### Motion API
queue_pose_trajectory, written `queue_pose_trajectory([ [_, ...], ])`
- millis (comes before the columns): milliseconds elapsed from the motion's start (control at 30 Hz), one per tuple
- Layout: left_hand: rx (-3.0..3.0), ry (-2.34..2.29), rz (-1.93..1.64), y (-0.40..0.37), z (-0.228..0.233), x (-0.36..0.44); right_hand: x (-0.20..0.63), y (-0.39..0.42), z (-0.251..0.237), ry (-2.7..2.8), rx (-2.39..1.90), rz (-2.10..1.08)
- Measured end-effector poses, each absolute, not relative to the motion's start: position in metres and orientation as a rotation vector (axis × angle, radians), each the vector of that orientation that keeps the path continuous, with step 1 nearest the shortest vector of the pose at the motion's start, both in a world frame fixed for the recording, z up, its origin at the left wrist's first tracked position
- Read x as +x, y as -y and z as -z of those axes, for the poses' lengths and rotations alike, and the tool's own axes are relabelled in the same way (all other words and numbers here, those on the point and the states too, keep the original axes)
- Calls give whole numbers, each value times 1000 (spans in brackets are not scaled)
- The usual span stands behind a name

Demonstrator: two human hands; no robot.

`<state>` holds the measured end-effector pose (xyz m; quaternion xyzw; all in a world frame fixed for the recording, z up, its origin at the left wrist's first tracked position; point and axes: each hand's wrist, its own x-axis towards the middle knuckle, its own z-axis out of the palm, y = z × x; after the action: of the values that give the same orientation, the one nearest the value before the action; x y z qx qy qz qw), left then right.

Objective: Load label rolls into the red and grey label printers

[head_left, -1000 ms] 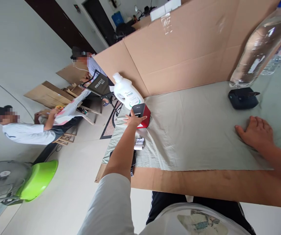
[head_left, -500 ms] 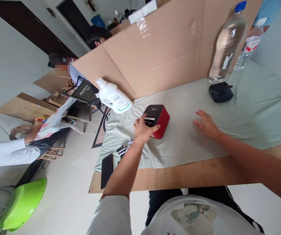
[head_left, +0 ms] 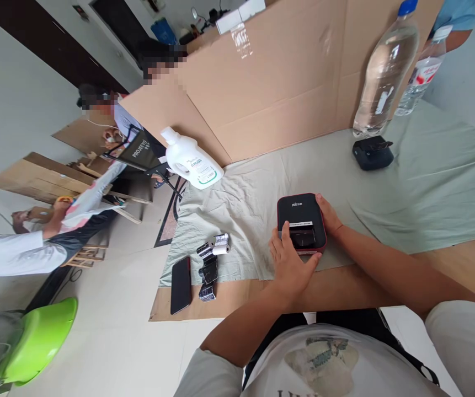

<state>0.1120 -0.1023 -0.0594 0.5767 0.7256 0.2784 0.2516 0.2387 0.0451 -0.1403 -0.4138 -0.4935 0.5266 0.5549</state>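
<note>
A squat label printer [head_left: 297, 208], black on top with red sides, sits on the cloth in front of me. A white paper strip shows at the slot in its lid. My left hand [head_left: 290, 263] grips its left and front sides, the index finger by the slot and the thumb at the near right corner. Along the right side, my right hand [head_left: 329, 216] presses against the case, its fingers partly hidden. To the left lie a small white roll [head_left: 221, 244] and a crumpled black strip [head_left: 208, 270], with a dark phone [head_left: 181, 285] beside them.
A white detergent jug [head_left: 193, 160] stands at the back left before a cardboard partition [head_left: 278, 82]. Toward the back right are a large water bottle [head_left: 386, 71], a smaller bottle [head_left: 421, 71] and a black case [head_left: 372, 153]. Other people work at the left.
The label printer has moved right and nearer to me and has turned, its lid now facing up toward me. My left hand moved with it; my right hand came in against its right side.
</note>
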Motion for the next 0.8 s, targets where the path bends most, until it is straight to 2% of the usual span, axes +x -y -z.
queue_pose_trajectory([
  [200,1529,-1692,-1124,95,78,82,246,-51,145,1241,-1025,-1217],
  [300,1241,-1555,-1274,73,86,58,255,-43,137,1302,-1048,-1012],
  [533,1014,-1291,-1083,26,90,29,263,17,108,1908,-656,-276],
  [633,1054,-1112,-1038,20,92,32,260,30,115,2002,-624,-114],
  [800,1153,-907,-1019,15,95,36,255,33,130,1950,-698,-23],
])
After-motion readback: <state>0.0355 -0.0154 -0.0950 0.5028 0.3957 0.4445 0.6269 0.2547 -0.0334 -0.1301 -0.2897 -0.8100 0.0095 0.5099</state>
